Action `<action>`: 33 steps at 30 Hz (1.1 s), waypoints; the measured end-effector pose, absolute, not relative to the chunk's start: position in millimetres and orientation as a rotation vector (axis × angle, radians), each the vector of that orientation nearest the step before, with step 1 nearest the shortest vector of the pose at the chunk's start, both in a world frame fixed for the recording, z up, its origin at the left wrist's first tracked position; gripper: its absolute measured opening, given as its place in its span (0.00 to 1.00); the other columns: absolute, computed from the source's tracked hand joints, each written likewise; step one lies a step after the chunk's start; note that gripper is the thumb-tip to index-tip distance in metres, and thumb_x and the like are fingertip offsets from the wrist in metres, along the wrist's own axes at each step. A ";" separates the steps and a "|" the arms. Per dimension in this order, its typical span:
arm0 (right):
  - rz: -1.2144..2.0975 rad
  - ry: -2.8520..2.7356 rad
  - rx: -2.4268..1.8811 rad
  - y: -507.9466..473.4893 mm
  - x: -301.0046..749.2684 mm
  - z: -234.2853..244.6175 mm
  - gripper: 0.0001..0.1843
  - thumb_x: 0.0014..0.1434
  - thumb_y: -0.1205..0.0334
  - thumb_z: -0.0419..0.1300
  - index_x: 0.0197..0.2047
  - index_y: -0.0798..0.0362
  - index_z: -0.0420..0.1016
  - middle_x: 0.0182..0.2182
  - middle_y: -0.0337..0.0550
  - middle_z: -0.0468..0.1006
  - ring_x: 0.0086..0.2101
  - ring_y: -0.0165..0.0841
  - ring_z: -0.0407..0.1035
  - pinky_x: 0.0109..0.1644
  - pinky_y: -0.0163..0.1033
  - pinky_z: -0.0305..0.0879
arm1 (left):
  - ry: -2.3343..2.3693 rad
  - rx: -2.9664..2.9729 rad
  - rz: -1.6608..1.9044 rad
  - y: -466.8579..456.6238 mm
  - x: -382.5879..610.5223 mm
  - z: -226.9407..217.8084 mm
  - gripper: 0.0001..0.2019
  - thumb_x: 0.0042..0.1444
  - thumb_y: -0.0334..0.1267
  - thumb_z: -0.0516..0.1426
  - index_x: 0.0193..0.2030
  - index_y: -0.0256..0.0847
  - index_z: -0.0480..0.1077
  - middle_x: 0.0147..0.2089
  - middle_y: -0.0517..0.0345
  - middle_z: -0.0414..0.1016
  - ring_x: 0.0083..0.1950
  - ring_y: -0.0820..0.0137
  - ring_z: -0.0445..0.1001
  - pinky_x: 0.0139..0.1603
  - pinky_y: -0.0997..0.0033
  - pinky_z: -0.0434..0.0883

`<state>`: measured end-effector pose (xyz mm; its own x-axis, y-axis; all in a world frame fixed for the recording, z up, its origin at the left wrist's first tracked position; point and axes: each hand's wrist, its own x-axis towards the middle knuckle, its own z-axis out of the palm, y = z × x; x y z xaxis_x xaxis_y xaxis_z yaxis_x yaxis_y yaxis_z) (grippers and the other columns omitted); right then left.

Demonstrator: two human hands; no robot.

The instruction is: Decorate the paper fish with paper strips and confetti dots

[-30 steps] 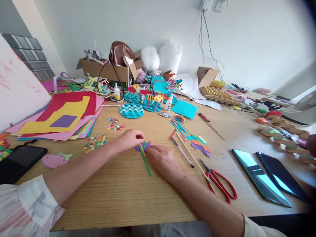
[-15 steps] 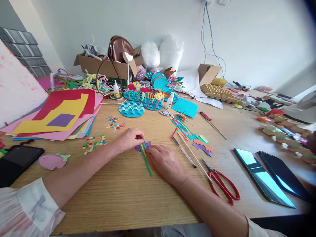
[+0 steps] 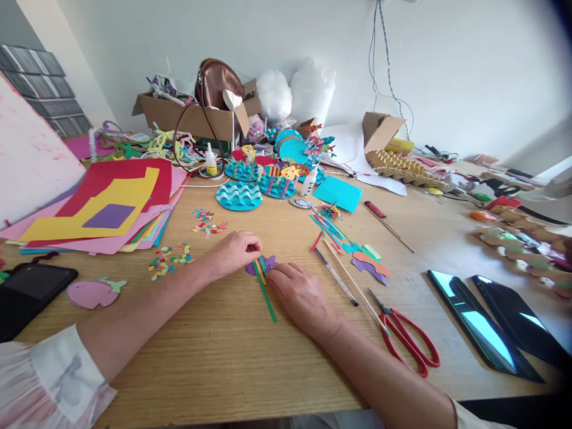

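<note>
A purple paper fish (image 3: 251,270) lies on the wooden table between my hands, with green and yellow strips across its body. My left hand (image 3: 236,251) pinches the upper end of the long green paper strip (image 3: 269,302), whose free end slants down toward me. At the fish's right side, my right hand (image 3: 301,295) rests on the table with its fingers closed on the fish's edge; the fingertips partly cover it. A short yellow strip (image 3: 259,273) shows beside the green one.
Red-handled scissors (image 3: 409,339), a pen (image 3: 336,277) and a wooden stick (image 3: 355,286) lie right of my right hand. Paper dots (image 3: 167,262) and a pink paper fish (image 3: 93,293) are at left. Glue bottles (image 3: 308,182) and blue wavy bases (image 3: 239,198) stand farther back.
The view has shifted slightly, so the items at right appear a little farther right. Both hands keep nearly the same pose around the fish and strips.
</note>
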<state>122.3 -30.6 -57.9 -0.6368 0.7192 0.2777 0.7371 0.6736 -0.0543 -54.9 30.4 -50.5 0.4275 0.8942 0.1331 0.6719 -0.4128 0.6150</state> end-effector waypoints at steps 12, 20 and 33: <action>-0.129 -2.622 -1.151 -31.7 121.9 -60.0 0.08 0.61 0.66 0.49 0.33 0.53 0.68 0.33 0.41 0.73 0.33 0.30 0.64 0.37 0.34 0.59 | 1.380 2.343 0.562 28.7 -56.1 -52.9 0.05 0.48 0.29 0.54 0.26 0.37 0.70 0.28 0.60 0.69 0.31 0.73 0.66 0.31 0.75 0.60; -0.158 -2.632 -1.156 -31.8 121.5 -60.3 0.08 0.61 0.66 0.49 0.33 0.53 0.68 0.32 0.40 0.72 0.32 0.30 0.63 0.36 0.34 0.58 | 1.388 2.371 0.540 30.3 -55.7 -53.3 0.05 0.47 0.29 0.54 0.26 0.37 0.70 0.28 0.60 0.69 0.30 0.74 0.66 0.31 0.76 0.60; -0.171 -2.655 -1.172 -33.2 119.8 -59.2 0.08 0.61 0.66 0.49 0.32 0.53 0.67 0.32 0.39 0.72 0.33 0.31 0.62 0.36 0.34 0.56 | 1.400 2.382 0.530 30.4 -55.0 -54.6 0.05 0.47 0.29 0.54 0.26 0.38 0.70 0.27 0.60 0.68 0.30 0.74 0.66 0.30 0.76 0.59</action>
